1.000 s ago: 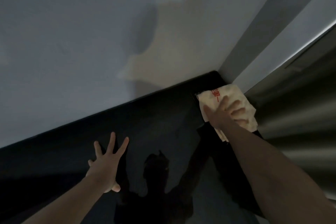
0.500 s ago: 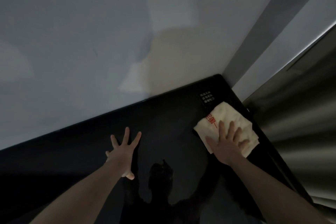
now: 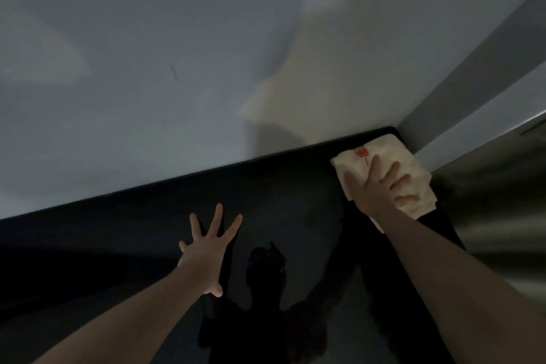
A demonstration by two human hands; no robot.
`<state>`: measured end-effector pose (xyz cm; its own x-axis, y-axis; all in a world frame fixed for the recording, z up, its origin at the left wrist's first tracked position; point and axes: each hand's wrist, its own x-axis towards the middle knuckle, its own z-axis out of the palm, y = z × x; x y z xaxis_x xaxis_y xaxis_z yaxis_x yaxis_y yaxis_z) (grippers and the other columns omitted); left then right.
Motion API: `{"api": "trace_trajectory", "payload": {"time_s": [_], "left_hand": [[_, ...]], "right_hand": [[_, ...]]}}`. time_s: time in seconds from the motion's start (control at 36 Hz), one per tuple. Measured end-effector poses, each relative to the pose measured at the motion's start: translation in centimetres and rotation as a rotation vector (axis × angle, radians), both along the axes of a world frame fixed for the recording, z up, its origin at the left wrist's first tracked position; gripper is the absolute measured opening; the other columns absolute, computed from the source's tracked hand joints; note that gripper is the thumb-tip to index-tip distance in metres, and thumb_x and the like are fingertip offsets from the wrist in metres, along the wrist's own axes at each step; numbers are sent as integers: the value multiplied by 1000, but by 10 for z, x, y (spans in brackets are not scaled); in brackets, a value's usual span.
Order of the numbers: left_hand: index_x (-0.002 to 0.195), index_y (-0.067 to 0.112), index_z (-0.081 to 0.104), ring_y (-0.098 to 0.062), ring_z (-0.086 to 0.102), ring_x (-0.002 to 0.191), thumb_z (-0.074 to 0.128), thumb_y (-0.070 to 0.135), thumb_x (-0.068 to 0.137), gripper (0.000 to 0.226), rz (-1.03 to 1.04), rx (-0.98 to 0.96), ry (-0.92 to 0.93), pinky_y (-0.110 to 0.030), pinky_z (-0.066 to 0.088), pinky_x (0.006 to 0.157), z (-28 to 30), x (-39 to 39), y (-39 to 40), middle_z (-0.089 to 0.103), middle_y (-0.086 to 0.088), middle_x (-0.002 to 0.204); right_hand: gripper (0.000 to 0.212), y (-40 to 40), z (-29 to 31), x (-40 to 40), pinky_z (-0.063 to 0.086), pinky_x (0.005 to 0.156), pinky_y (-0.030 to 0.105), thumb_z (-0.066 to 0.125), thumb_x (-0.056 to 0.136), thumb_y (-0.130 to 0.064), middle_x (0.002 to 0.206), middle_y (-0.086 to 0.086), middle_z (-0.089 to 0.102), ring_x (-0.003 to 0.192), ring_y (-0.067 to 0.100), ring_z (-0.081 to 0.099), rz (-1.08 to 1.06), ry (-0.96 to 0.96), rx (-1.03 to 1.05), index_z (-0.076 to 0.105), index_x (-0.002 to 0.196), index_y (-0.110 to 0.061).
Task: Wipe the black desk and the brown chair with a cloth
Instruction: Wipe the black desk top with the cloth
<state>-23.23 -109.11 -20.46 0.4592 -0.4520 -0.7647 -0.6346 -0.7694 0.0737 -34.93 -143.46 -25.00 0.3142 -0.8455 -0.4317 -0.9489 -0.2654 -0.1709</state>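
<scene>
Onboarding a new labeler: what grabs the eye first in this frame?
The pale cloth with red print, bright against the black desk, sits in the far right corner under the flat right hand. The left hand, fingers splayed, rests on the glossy desk mid-frame.

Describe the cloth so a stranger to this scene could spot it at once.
Start at the glossy black desk running along the pale wall. Follow it to its far right corner: the cloth lies flat there under the right hand. It is the only light thing on the dark top, cream with red printed marks near one edge.
</scene>
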Motion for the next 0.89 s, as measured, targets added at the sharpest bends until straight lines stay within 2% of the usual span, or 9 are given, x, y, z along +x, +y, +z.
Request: {"api": "trace_trajectory", "payload": {"time_s": [0.19, 0.31, 0.47, 0.56, 0.61, 0.75, 0.89], "left_hand": [[147, 50, -33, -51, -31, 143, 94, 30, 66, 151, -10, 8, -12, -72, 21, 115, 1, 0, 0, -54, 5, 148], [149, 49, -30, -51, -30, 143, 94, 31, 66, 150, -18, 2, -14, -72, 22, 115, 5, -1, 0, -51, 5, 150], [156, 42, -19, -41, -27, 149, 91, 36, 69, 141, -2, -123, -3, -66, 16, 120, 7, 0, 20, -37, 9, 160], [159, 42, -10, -24, -23, 153, 84, 38, 79, 123, 62, -275, 34, -52, 19, 123, 8, 1, 54, -30, 18, 161], [159, 43, -8, -18, -20, 154, 81, 41, 82, 118, 89, -336, 16, -46, 19, 124, 8, 8, 84, -28, 20, 162], [161, 36, -6, -26, -13, 155, 80, 53, 78, 121, 191, -276, -112, -45, 14, 126, 11, 54, 182, -22, 9, 166], [161, 30, -8, -35, -9, 155, 81, 56, 76, 126, 275, -128, -196, -48, 18, 125, 22, 106, 287, -22, 2, 167]], "right_hand": [[91, -13, -4, 10, -9, 112, 77, 32, 87, -83, 169, 10, -12, 152, 43, -16, 17, -14, -63, -1, 161, -41], [87, -5, -2, 1, -10, 113, 75, 28, 89, -81, 170, 8, -12, 153, 41, -15, 77, 13, -56, -4, 160, -41], [82, 47, 7, 11, -6, 115, 73, 27, 95, -76, 169, 7, -15, 153, 41, -17, 153, 52, -20, -6, 161, -40], [83, 85, 6, 24, -8, 114, 74, 25, 94, -76, 168, 8, -21, 151, 42, -22, 215, 44, 41, -10, 160, -40], [84, 118, 6, 35, -8, 113, 75, 27, 95, -75, 167, 10, -23, 151, 43, -23, 257, 39, 58, -13, 159, -39], [82, 202, 16, 76, -11, 112, 76, 28, 98, -70, 164, 13, -30, 147, 46, -29, 314, 34, 111, -16, 159, -37], [84, 308, 22, 128, -19, 108, 75, 29, 97, -70, 158, 13, -41, 142, 47, -38, 371, 40, 187, -21, 157, -39]]}}
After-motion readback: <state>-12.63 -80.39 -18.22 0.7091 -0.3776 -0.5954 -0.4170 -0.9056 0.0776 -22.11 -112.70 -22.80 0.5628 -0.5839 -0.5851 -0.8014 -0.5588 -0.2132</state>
